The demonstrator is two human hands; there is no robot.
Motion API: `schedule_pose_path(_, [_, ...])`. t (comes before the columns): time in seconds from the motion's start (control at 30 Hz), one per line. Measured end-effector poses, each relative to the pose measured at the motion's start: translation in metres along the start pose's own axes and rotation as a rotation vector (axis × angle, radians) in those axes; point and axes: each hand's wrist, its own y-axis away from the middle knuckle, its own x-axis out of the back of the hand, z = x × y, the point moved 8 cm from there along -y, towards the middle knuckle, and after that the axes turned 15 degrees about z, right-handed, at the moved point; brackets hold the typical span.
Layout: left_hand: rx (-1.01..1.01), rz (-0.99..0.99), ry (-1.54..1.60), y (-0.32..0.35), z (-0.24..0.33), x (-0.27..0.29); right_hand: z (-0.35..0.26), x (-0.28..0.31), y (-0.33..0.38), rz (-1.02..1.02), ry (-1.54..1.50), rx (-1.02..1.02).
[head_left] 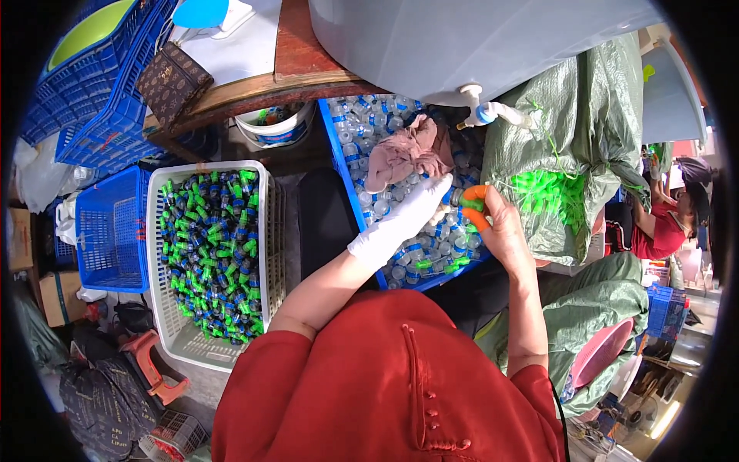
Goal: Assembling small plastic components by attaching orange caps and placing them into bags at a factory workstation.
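My left hand (412,208), in a white glove, is closed around the clear end of a small bottle (457,198). The fingers of my right hand (500,223), with orange covers on the thumb and finger, grip the bottle's green cap (472,203). Both hands are over a blue bin (344,179) full of small clear bottles with blue bands (381,202). A crumpled pink cloth (408,154) lies on those bottles just beyond my left hand. Several green-capped bottles (443,266) lie near the bin's front edge.
To the left stands a whitish crate (269,231) of dark, green-capped bottles. A green sack (566,115) with bright green caps (548,196) is at the right. A grey tank (477,46) with a tap (481,114) overhangs the bin. Another person (666,219) is at the far right.
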Motion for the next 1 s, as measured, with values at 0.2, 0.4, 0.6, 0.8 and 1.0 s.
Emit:
schedule_pose_path(0.2, [0.216, -0.128, 0.101, -0.001, -0.028, -0.010, 0.023, 0.004, 0.010, -0.063, -0.302, -0.179])
schedule_pose_path(0.4, [-0.261, 0.194, -0.082, -0.009, -0.034, -0.015, 0.094, -0.022, 0.038, 0.035, -0.433, -0.466])
schedule_pose_path(0.6, [-0.219, 0.257, -0.240, -0.010, -0.031, -0.009, 0.014, 0.027, 0.021, 0.357, 0.136, 0.051])
schedule_pose_path(0.8, [-0.469, 0.228, -0.437, -0.003, -0.031, -0.035, 0.070, 0.016, 0.051, -0.014, 0.028, -0.173])
schedule_pose_path(1.0, [-0.462, 0.235, -0.586, 0.005, -0.034, -0.045, 0.092, 0.011, 0.072, -0.045, 0.175, -0.037])
